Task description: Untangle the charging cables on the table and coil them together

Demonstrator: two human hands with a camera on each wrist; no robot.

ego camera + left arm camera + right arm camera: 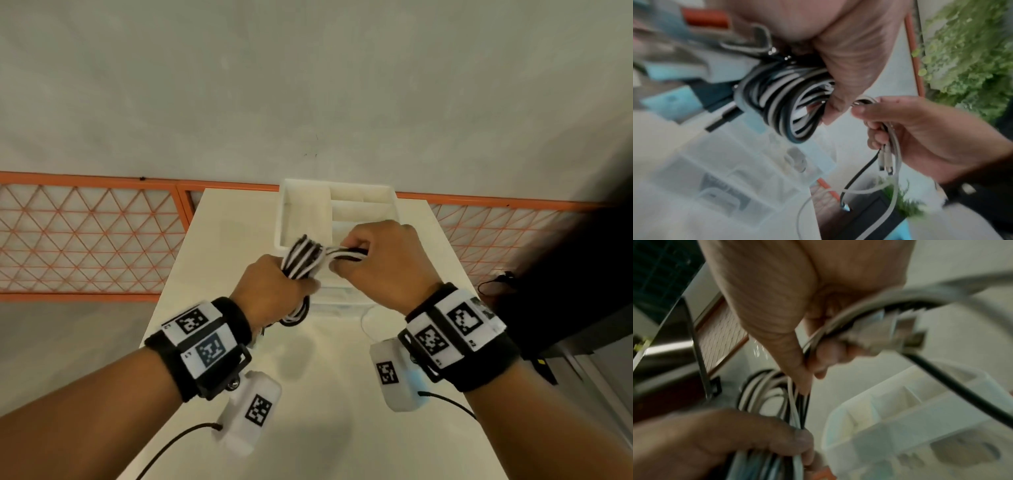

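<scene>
A coil of black and white charging cables [301, 260] is gripped in my left hand [274, 291] above the white table [308, 394]. The same coil [781, 100] fills the left wrist view as stacked loops. My right hand [373, 260] grips the loose strands [346, 254] that lead off the coil to the right. Plug ends [885, 164] and a black tail [861, 172] hang below that hand. In the right wrist view, white and black strands with a connector [900, 327] pass through the curled fingers [828, 353].
A clear plastic compartment organiser [337, 212] stands on the table just behind my hands. An orange lattice fence [85, 236] runs along both sides beyond the table. A thin white cable loop [364, 322] lies on the table under my right wrist.
</scene>
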